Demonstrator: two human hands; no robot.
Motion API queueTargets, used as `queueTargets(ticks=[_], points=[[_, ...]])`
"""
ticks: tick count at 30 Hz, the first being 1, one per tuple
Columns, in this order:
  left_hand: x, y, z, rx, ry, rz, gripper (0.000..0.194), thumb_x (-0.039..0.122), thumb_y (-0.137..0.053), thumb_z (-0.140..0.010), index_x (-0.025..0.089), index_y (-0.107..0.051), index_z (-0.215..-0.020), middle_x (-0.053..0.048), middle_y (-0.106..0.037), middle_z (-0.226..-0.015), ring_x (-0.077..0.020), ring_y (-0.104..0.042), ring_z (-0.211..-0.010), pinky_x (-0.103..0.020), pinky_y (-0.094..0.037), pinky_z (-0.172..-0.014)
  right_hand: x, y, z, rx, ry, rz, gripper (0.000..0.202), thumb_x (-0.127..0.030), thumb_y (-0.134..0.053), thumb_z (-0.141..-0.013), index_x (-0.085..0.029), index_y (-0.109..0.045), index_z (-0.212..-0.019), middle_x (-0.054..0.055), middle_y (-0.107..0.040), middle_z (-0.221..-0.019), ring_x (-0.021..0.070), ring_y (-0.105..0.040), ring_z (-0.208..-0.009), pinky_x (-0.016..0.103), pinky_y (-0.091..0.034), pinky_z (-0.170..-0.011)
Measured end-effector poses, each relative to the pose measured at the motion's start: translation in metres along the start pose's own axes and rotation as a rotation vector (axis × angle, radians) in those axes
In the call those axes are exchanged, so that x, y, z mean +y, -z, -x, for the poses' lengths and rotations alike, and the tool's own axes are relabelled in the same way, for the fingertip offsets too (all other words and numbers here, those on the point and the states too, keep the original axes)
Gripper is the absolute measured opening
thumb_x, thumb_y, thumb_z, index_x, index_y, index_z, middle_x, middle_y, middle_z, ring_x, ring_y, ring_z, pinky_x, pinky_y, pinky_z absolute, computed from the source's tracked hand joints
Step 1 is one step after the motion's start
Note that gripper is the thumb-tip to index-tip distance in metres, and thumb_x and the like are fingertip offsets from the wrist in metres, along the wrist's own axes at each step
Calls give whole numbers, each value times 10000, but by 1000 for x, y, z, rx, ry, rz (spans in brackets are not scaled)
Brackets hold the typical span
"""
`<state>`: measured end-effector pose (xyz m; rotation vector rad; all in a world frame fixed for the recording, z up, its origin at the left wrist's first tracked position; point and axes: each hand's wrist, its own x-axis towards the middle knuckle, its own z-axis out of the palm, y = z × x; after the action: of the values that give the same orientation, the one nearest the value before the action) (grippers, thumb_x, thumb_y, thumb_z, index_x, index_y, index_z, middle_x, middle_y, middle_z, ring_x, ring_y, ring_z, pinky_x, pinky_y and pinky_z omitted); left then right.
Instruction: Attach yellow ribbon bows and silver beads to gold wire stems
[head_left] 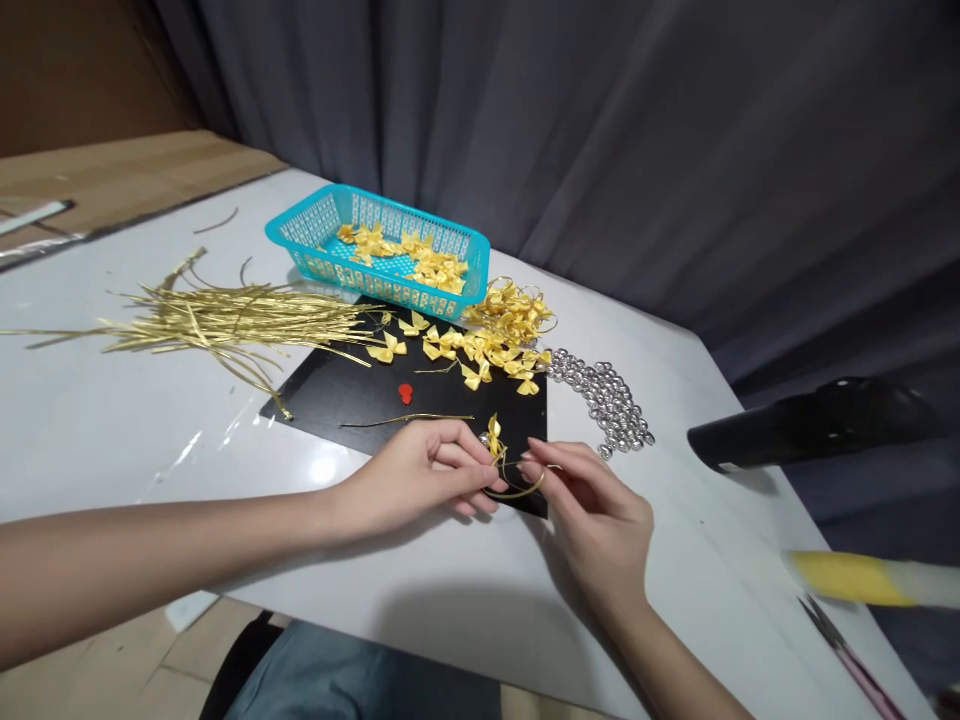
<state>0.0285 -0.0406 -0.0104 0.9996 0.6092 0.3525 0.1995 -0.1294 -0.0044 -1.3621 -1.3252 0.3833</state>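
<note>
Over the near edge of a black mat point(322, 385), my left hand point(442, 470) pinches a gold cord point(517, 494) bent into a loop. A yellow ribbon bow point(494, 436) and a small silver bead point(484, 438) show at its fingertips. My right hand point(592, 505) closes thumb and fingers on the other side of the same cord. Farther up the mat lie a straight gold cord point(405, 418), a small red piece point(406, 393) and several loose yellow bows point(476, 375).
A turquoise basket point(480, 270) with yellow bows stands at the back. Gold cords point(247, 320) are heaped to the left, silver beads point(611, 405) spread to the right. Near the right edge are a black cylinder point(795, 425), a yellow-and-white object point(855, 578) and pink-handled tweezers or scissors point(847, 650).
</note>
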Motion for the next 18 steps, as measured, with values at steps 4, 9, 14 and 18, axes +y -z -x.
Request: queueTargets(ticks=[4,9,14,18], points=[[0,0,0,18,30,-12,283,372,-765,-783,135,-648,-881,-101,-762,-908,-186,-748,-740,-245,-558,-644,8,-2,-6,22,-283,-200,149,-271,-789,-749,-221,-773,-888,38,-760,-761,170,-717,-687,272,-608,-625],[-3,1,-1,18,46,-41,312,385,-759,-779,130,-668,-935,-98,-754,-866,-173,-732,-690,-251,-565,-624,14,-1,-6,25,-366,-294,184,-319,-811,-717,-212,-752,-855,36,-761,-754,159,-718,-669,251,-605,-612],[-8,0,0,-22,4,-152,263,349,-700,-818,131,-681,-963,-91,-750,-827,-177,-723,-698,-284,-572,-672,8,-4,-5,6,-323,-241,153,-291,-812,-717,-212,-739,-825,34,-761,-754,162,-726,-684,256,-618,-636],[-9,1,2,-48,-23,-267,278,359,-663,-837,132,-690,-996,-93,-747,-816,-194,-729,-725,-297,-566,-692,4,-6,-5,-17,-290,-227,135,-256,-806,-725,-212,-736,-830,27,-764,-771,164,-734,-705,263,-630,-660]])
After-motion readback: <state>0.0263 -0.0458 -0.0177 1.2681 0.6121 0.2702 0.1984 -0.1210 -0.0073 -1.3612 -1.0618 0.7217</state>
